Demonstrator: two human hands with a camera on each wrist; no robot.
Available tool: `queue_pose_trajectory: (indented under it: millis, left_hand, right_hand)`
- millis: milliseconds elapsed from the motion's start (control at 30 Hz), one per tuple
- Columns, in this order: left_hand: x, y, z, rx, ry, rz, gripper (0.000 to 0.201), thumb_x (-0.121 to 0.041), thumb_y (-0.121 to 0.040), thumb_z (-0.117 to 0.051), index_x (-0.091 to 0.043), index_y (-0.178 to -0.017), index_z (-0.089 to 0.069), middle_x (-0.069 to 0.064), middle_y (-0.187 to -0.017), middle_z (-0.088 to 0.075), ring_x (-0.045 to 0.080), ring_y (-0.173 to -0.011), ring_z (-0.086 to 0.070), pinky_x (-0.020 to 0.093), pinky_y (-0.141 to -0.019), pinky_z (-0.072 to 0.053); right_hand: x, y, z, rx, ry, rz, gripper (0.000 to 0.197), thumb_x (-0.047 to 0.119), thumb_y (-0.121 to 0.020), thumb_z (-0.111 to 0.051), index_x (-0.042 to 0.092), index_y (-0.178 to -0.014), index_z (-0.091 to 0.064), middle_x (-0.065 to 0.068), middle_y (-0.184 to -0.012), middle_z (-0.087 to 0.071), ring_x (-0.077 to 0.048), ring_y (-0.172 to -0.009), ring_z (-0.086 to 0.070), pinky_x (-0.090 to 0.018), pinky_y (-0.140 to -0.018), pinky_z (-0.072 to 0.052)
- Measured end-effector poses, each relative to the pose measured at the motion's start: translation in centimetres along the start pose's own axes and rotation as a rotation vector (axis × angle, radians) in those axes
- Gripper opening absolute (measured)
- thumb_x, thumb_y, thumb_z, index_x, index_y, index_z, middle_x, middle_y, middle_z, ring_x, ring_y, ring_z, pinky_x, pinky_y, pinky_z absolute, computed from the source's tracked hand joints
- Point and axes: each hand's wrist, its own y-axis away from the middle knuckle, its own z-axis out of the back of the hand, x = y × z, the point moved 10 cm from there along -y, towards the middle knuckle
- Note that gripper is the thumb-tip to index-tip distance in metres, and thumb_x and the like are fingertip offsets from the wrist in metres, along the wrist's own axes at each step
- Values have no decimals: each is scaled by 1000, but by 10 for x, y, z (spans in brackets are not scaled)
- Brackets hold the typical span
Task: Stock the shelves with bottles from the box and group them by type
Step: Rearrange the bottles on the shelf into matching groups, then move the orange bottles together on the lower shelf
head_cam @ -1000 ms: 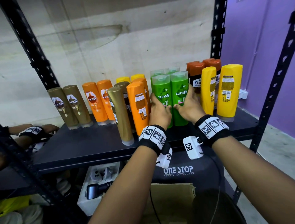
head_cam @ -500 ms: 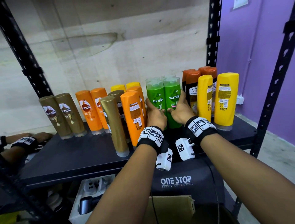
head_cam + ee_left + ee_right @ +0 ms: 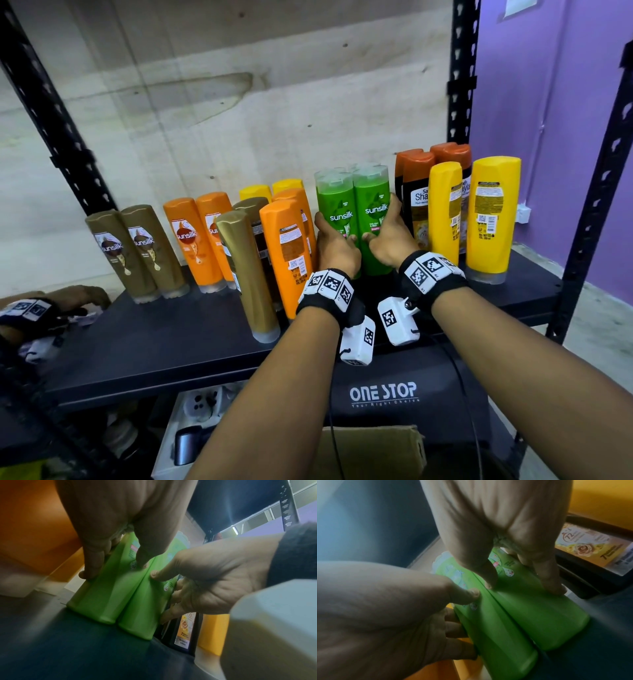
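Two green Sunsilk bottles stand upright and touching on the dark shelf (image 3: 154,335). My left hand (image 3: 334,245) grips the left green bottle (image 3: 337,209), thumb on its front and fingers down its left side. My right hand (image 3: 387,240) grips the right green bottle (image 3: 373,202), fingers wrapped round its right side. The left wrist view shows my left hand (image 3: 106,536) on the left bottle (image 3: 106,599) and my right hand (image 3: 214,577) beside it. In the right wrist view my right hand (image 3: 501,534) is on the right bottle (image 3: 539,615).
Left of the green pair stand brown bottles (image 3: 137,250), orange bottles (image 3: 198,240), a gold bottle (image 3: 246,274) and a front orange bottle (image 3: 286,253). Dark bottles (image 3: 416,202) and yellow bottles (image 3: 489,216) stand at the right. A cardboard box (image 3: 373,452) sits below. Another person's hand (image 3: 51,305) rests at the shelf's left.
Both hands stay on the green pair, which keeps its place on the shelf. Only my head view has shifted.
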Motion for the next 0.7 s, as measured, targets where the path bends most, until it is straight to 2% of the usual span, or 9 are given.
queue_pose_trajectory:
  millis: [300,433,600,700]
  left_hand:
    - [1,1,0,-3,31,13,85,-16,-101,-56,-20,-159,7,11,-149,-43,29,-133,-50,35,-104,-42]
    - [2,3,1,7,50,16,86,-15,-101,-55,-23,-160,7,10,-153,-41,30,-133,-50,37,-106,-42]
    - [3,9,0,60,61,43,87,-14,-100,-53,-28,-160,8,12,-154,-42,34,-133,-51,45,-111,-43]
    - [7,17,-7,125,-20,70,88,-22,-102,-51,-19,-159,16,16,-161,-30,37,-140,-44,47,-116,-38]
  right_hand:
    - [-3,-3,-3,2,-22,-10,91,5,-91,-63,24,-155,-1,-9,-142,-45,-23,-122,-51,-26,-93,-37]
    - [-3,-2,-2,13,-27,-15,89,6,-91,-63,25,-154,-2,-8,-140,-48,-18,-114,-51,-27,-92,-38]
    - [-11,8,-1,41,-1,-64,83,12,-93,-63,26,-154,-10,-9,-140,-51,-28,-122,-56,-27,-91,-37]
    - [-17,17,2,58,19,-68,75,18,-91,-66,22,-153,-22,-10,-137,-57,-30,-120,-58,-27,-92,-40]
